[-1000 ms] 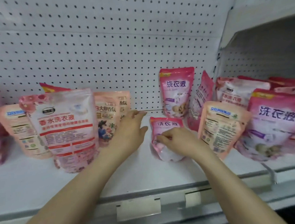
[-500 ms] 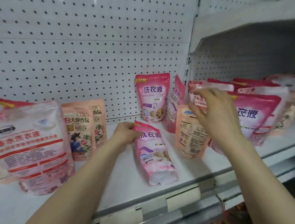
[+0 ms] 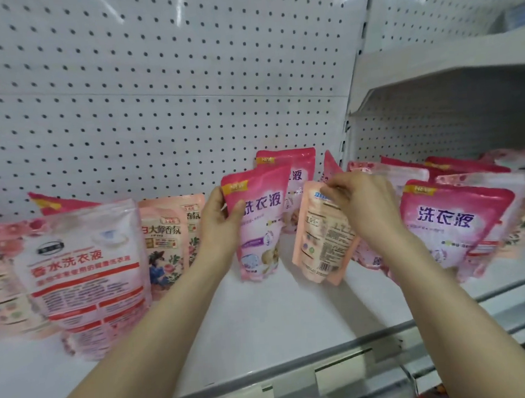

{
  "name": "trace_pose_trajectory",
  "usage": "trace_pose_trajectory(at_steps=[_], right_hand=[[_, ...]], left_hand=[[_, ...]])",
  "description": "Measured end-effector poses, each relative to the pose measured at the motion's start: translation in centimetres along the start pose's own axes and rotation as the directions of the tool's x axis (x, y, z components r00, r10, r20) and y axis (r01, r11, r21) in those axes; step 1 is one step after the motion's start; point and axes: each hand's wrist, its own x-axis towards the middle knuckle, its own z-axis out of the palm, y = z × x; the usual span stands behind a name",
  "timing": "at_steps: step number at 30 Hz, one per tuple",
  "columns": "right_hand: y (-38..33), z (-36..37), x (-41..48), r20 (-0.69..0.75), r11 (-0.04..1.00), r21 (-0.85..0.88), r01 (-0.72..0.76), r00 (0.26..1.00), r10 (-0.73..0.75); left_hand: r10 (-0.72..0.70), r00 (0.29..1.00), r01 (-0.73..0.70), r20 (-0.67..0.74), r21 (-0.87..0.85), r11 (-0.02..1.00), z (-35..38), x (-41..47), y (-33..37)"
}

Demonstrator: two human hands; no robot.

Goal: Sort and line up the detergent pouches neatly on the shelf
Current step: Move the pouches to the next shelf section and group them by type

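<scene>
both hands on pouches, mid-shelf

left thumb (image 3: 237, 207) is pressed on the front of a small pink pouch (image 3: 262, 230), with the other fingers wrapped behind its upper left corner, so the left hand (image 3: 222, 224) is gripping it. the pouch is upright, front facing out, and its bottom looks like it's down on the white shelf (image 3: 264, 318).

right fingers (image 3: 337, 189) are curled and pinching the top edge of a peach pouch (image 3: 321, 247). the right hand (image 3: 365, 209) sits above it. that one leans a bit, with the barcode side facing the camera, just right of the pink one with a gap between them.

right behind the held pink pouch there's a matching pink pouch at the back (image 3: 300, 170), against the pegboard panel (image 3: 152, 97). off to the left are two peach floral pouches (image 3: 170, 237), then a big white-and-red pouch (image 3: 84, 269) closer to the front edge. on the right is a large pink pouch (image 3: 451, 221) with a messy bunch more crowded behind it, kinda blurry. the metal price rail (image 3: 300, 381) runs along the front of the shelf.
</scene>
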Motion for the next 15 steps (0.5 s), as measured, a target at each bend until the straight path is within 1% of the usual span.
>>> trace_pose_trajectory(at_steps=[2, 5, 7, 10, 11, 12, 14, 15], right_hand=[[-0.1, 0.9, -0.5, 0.087, 1.000, -0.003, 0.015, 0.996, -0.015], [0.3, 2.0, -1.2, 0.159, 0.994, 0.083, -0.065, 0.986, 0.052], [0.3, 2.2, -1.4, 0.188, 0.977, 0.155, -0.144, 0.976, 0.114], [0.4, 1.8, -1.8, 0.184, 0.930, 0.267, -0.251, 0.961, 0.207], [0.5, 1.7, -2.0, 0.181, 0.926, 0.271, -0.264, 0.958, 0.221], [0.6, 1.5, -2.2, 0.187, 0.925, 0.264, -0.272, 0.956, 0.228], [0.6, 1.0, -2.7, 0.221, 0.915, 0.279, -0.291, 0.947, 0.234], [0.3, 0.8, -3.0, 0.247, 0.894, 0.323, -0.312, 0.939, 0.238]], left_hand=[[-0.041, 0.999, 0.041, -0.023, 0.009, 0.999, -0.5, -0.3, -1.2], [-0.018, 1.000, 0.018, 0.000, 0.053, 0.998, -1.0, -0.1, -1.2], [0.001, 0.999, -0.005, 0.033, 0.132, 0.991, -1.2, 0.0, -0.8], [-0.002, 0.999, -0.010, 0.036, 0.336, 0.942, -1.1, -0.7, -0.4], [0.018, 1.000, -0.024, 0.020, 0.378, 0.926, -1.1, -1.2, -0.4], [0.067, 0.998, -0.059, -0.003, 0.413, 0.909, -1.2, -1.9, -0.4], [0.226, 0.974, -0.175, -0.037, 0.514, 0.840, -1.4, -3.9, -0.2], [0.296, 0.955, -0.230, -0.032, 0.552, 0.802, -1.3, -5.0, -0.3]])
